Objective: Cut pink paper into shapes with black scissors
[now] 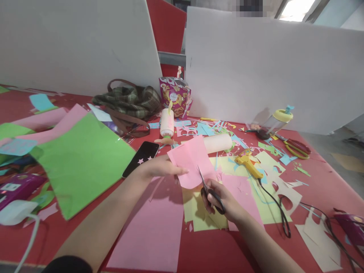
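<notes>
Red tabletop (210, 252) beneath; left hand (163, 167) pinches pink paper (193, 157) from the left; right hand (226, 197), lower right, grips scissors (218, 204).

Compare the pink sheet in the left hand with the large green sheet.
Size: the pink sheet looks much smaller than the green sheet.
Support: the left hand holds up the pink sheet; neither hand holds the green sheet.
Tool: scissors in the right hand are at the pink sheet; none are at the green sheet.
Both look thin and are one plain colour.
</notes>
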{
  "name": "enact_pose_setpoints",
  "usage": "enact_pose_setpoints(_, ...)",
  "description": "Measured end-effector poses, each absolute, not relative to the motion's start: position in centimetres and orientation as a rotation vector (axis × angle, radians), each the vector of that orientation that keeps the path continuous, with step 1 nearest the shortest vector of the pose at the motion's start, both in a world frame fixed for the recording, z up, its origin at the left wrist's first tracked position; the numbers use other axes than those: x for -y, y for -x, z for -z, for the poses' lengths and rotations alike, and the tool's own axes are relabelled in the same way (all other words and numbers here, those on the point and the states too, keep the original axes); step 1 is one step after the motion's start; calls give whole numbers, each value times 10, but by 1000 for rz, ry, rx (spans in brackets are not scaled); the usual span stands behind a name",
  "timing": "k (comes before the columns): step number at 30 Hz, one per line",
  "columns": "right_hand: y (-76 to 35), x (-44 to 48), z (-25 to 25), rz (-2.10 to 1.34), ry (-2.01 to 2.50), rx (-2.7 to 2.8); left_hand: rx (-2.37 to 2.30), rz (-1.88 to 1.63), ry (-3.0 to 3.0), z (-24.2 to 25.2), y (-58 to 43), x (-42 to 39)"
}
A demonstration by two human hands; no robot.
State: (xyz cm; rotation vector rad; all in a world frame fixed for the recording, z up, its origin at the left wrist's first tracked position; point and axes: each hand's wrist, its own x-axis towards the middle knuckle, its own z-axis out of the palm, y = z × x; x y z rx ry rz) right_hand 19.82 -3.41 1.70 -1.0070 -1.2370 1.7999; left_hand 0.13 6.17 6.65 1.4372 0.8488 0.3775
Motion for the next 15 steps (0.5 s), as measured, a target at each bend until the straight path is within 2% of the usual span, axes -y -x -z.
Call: enact_pose_setpoints(15, -196, 32, -11, -1800, 1079, 1137, -805, -280, -1473, -57, 2, -69)
